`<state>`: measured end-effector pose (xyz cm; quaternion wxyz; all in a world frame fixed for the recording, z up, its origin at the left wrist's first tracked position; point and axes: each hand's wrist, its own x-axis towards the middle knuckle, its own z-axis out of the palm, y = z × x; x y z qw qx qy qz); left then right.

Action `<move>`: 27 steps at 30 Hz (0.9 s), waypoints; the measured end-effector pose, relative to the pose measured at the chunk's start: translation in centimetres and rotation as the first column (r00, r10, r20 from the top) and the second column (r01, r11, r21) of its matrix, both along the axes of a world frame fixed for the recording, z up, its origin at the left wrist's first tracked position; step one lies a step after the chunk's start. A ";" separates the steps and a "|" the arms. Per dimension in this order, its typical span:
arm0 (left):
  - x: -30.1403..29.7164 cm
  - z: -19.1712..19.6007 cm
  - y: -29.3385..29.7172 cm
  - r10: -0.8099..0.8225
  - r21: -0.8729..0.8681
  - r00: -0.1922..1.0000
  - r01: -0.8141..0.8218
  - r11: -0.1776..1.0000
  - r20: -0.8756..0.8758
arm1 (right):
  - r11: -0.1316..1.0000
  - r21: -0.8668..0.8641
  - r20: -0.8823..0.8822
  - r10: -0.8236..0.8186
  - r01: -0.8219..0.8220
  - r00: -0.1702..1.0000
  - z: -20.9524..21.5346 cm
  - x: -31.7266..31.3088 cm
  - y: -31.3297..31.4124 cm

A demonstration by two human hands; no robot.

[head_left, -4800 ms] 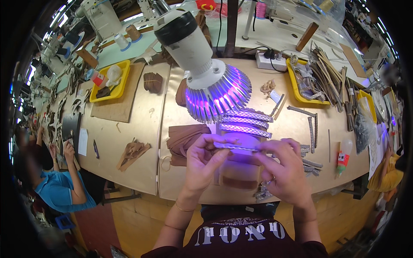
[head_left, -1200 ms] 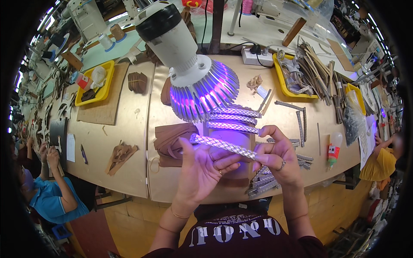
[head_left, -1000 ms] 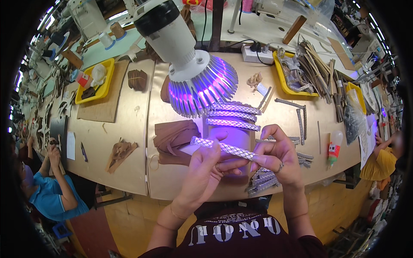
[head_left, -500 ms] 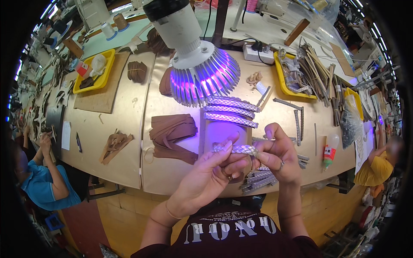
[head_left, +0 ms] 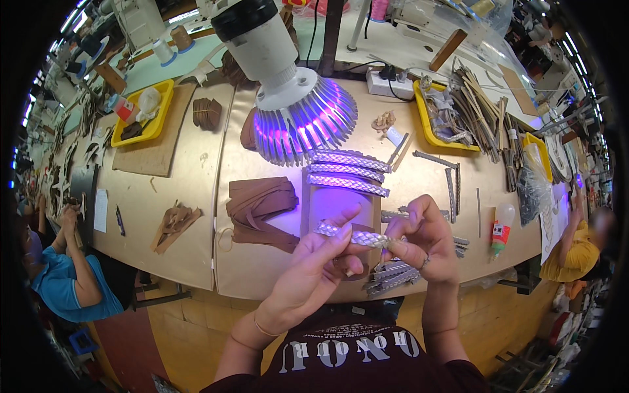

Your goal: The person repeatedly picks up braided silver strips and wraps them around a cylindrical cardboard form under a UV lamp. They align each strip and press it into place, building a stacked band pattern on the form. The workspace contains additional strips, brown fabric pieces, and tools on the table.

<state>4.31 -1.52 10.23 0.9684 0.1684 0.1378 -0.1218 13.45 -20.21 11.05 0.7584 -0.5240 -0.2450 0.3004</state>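
Observation:
A silvery braided strap [head_left: 368,239] is stretched between my two hands. Its left part is pinched between the thumb and fingers of my left hand [head_left: 319,253]. My right hand [head_left: 427,247] grips the right end between thumb and fingertips. Just beyond, several similar braided straps [head_left: 347,171] lie side by side on a board [head_left: 337,204] under a finned lamp [head_left: 304,121] that glows violet. More braided straps [head_left: 393,278] are heaped beneath and beside my right hand, partly hidden by it. Left of the board rests a folded bundle of brown strips [head_left: 262,203].
Yellow trays [head_left: 171,98] stand at the back left and right. A bottle [head_left: 501,230] with a red label stands at the right, near loose grey strips [head_left: 452,190]. A pen [head_left: 120,221] and brown scraps [head_left: 175,226] lie leftward. Co-workers sit at both sides.
The strap in my hands has tilted, its right end now lower, and more of its left end shows. My left fingers have shifted along it. The whole view has moved slightly.

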 end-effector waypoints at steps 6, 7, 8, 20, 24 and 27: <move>-0.9 -1.0 -0.2 0.129 0.306 0.977 -0.177 0.935 0.170 | 0.965 -0.197 0.604 -0.022 0.176 0.797 0.9 -0.8 -0.1; -1.1 -1.2 -0.3 0.139 0.335 0.976 -0.188 0.923 0.167 | 0.952 -0.210 0.704 -0.010 0.221 0.710 1.1 -0.8 0.0; -1.2 -1.5 -0.3 0.148 0.363 0.975 -0.200 0.910 0.167 | 0.939 -0.217 0.791 0.010 0.266 0.612 1.3 -0.8 0.2; -0.1 0.6 -0.4 -0.021 -0.157 0.999 0.015 0.988 -0.036 | 0.903 -0.337 0.640 0.012 0.266 0.768 0.8 -1.0 0.5; 0.7 1.4 -1.1 -0.019 -0.282 0.991 -0.019 0.959 -0.132 | 0.889 -0.363 0.462 -0.088 0.279 0.883 0.3 -0.9 0.4; 0.7 1.9 -1.5 -0.027 -0.329 0.981 -0.039 0.943 -0.193 | 0.876 -0.343 0.544 -0.107 0.338 0.832 0.0 -0.7 0.4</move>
